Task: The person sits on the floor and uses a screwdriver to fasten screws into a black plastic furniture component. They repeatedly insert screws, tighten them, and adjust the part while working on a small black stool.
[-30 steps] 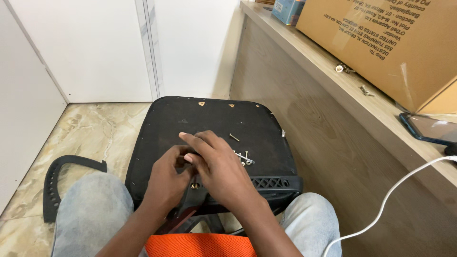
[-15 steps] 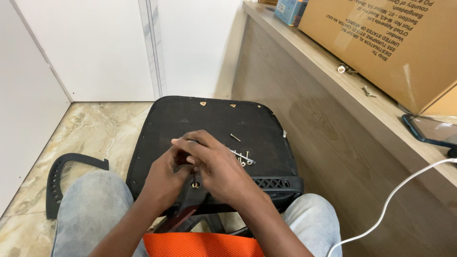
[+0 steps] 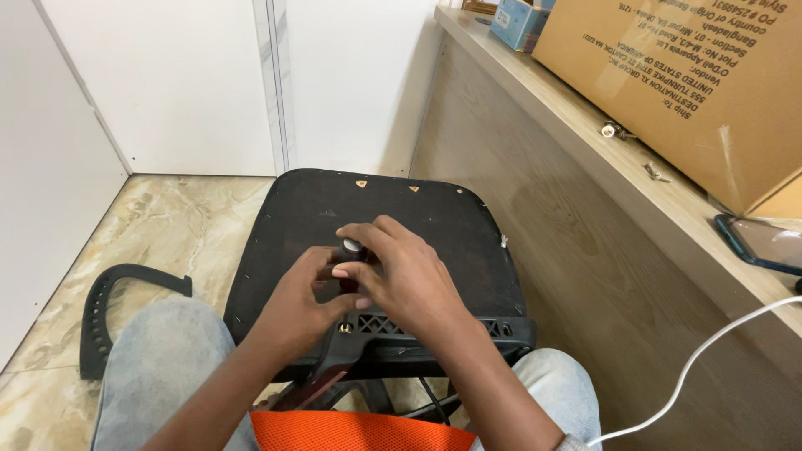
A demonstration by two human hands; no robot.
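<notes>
A small dark knob-like part with a pale, shiny top (image 3: 352, 247) sits pinched between the fingertips of both hands, held just above the black underside of an upturned chair seat (image 3: 434, 225) that rests across the person's knees. The right hand (image 3: 405, 280) arches over the part from above, thumb and forefinger closed narrowly on its top; the left hand (image 3: 299, 302) comes in from the side, its grip also narrow and closed around the same piece. Whether the part is already seated in the seat cannot be told — the fingers hide its base.

A black plastic bracket (image 3: 393, 330) with a lattice pattern lies along the near edge of the seat, a brass-coloured bolt (image 3: 344, 328) showing in it just under the left hand. By that look the fitting work appears under way rather than finished: one fastener is in place, and the piece in the fingers is not yet let go.

Further out, a curved black armrest (image 3: 109, 313) lies loose on the marble-patterned floor (image 3: 175, 213), well apart from the seat — seemingly not yet attached. To the right, a wooden tabletop (image 3: 585, 125) carries a large cardboard box (image 3: 693, 75), a small blue box (image 3: 518, 21), two loose metal fasteners (image 3: 612, 130) and a dark phone (image 3: 764, 244); a white cable (image 3: 710, 351) trails down.
</notes>
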